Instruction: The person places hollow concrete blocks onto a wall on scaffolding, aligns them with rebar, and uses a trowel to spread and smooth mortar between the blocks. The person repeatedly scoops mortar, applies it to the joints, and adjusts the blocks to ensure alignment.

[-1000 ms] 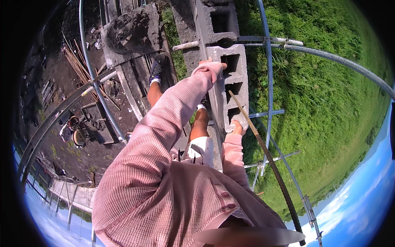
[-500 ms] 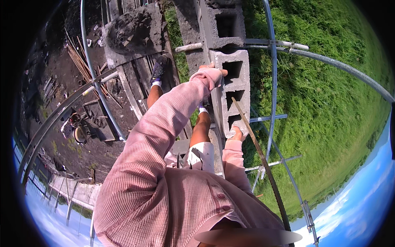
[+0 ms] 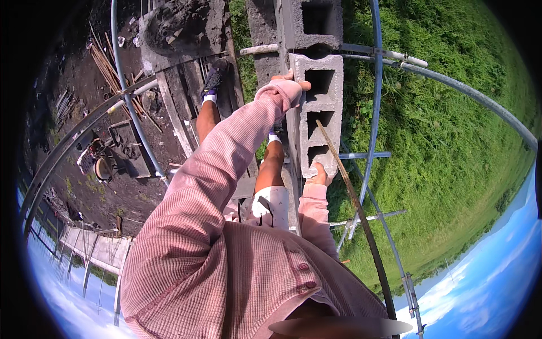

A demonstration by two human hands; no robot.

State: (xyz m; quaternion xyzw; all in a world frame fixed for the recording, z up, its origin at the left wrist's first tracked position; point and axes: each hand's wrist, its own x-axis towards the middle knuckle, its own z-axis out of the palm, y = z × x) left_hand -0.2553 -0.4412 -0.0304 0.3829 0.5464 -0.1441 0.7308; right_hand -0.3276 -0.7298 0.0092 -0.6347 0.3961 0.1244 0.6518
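A grey hollow concrete block (image 3: 337,93) with three square holes lies on top of a narrow block wall, in line with another hollow block (image 3: 289,25) beyond it. At its far left side my left hand (image 3: 293,85) grips the edge, with fingertips over the top rim. My right hand (image 3: 319,174) holds the near end, thumb on the upper face. A rusty steel reinforcing bar (image 3: 361,212) rises from the block's middle hole toward me, passing to the right of my right hand. Whether the far block touches this one is hard to see.
Metal scaffold pipes (image 3: 374,85) cross at the right, with tall grass (image 3: 440,130) below. To the left are wooden planks (image 3: 175,107), a board with dark mortar (image 3: 152,53) and a wheelbarrow-like object (image 3: 103,168) on dark soil. My shoe (image 3: 214,76) stands on the planks.
The view has shifted slightly, so the blocks and bar sit higher in it. Both hands keep their hold on the block, and the bar still stands in the middle hole.
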